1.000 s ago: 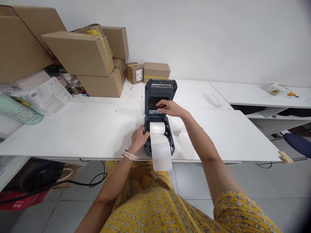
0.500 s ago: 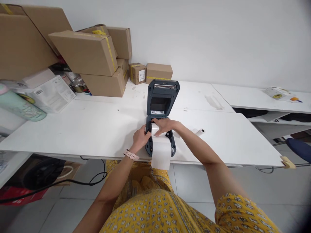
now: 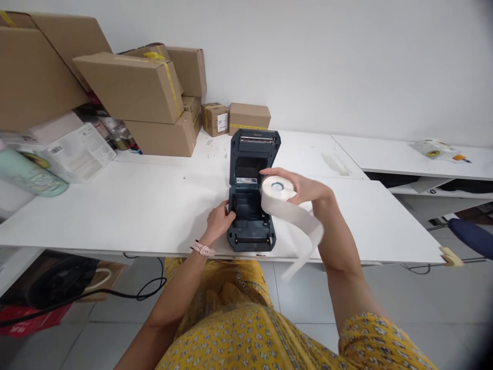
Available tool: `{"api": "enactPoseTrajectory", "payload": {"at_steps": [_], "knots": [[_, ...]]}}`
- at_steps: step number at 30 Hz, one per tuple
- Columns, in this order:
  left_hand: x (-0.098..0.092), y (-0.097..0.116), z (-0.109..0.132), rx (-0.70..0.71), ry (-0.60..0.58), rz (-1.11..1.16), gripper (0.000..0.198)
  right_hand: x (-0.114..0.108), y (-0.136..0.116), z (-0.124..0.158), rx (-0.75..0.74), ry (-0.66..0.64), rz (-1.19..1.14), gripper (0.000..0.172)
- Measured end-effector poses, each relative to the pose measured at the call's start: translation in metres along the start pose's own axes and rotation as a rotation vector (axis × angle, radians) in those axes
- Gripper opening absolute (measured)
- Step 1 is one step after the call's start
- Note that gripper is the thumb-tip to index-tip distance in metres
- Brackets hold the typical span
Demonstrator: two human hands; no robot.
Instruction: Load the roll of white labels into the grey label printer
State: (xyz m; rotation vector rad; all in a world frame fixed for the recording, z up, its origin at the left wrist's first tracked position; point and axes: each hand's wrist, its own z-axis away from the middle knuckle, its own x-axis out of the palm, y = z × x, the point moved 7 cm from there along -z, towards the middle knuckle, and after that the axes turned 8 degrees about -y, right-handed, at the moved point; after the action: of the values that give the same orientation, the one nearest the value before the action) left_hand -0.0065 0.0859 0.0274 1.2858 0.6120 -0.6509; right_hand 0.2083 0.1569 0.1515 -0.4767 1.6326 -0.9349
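A dark label printer (image 3: 251, 226) stands near the table's front edge with its lid (image 3: 254, 154) raised and its roll bay bare. My left hand (image 3: 220, 222), with a pink band on the wrist, grips the printer's left side wall. Just right of the bay, my right hand (image 3: 304, 187) holds a white label roll (image 3: 278, 189) in the air, fingers wrapped round its far side. The roll is tilted so its round end and core face me. A loose strip of labels (image 3: 304, 226) trails from it, curling down past the table edge.
Cardboard boxes (image 3: 131, 87) are stacked at the back left, with two smaller boxes (image 3: 249, 117) behind the printer. A green bottle (image 3: 33, 172) lies at the far left by a white box (image 3: 82, 151). Another white box (image 3: 435, 149) sits far right. Cables (image 3: 154, 282) hang below the table.
My right hand has lifted the label roll out of the printer and moved it right, turning its end up. The strip came along. My left hand stays on the printer's side.
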Motion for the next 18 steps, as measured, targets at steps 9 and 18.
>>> {"api": "enactPoseTrajectory", "payload": {"at_steps": [9, 18], "knots": [[0.002, -0.002, -0.004, 0.003, 0.003, 0.026, 0.056, -0.042, 0.092, 0.075, 0.452, 0.65, -0.067, 0.064], [0.002, -0.002, -0.003, 0.004, 0.006, 0.053, 0.055, -0.013, 0.158, 0.074, 0.605, 0.564, -0.064, 0.078]]}}
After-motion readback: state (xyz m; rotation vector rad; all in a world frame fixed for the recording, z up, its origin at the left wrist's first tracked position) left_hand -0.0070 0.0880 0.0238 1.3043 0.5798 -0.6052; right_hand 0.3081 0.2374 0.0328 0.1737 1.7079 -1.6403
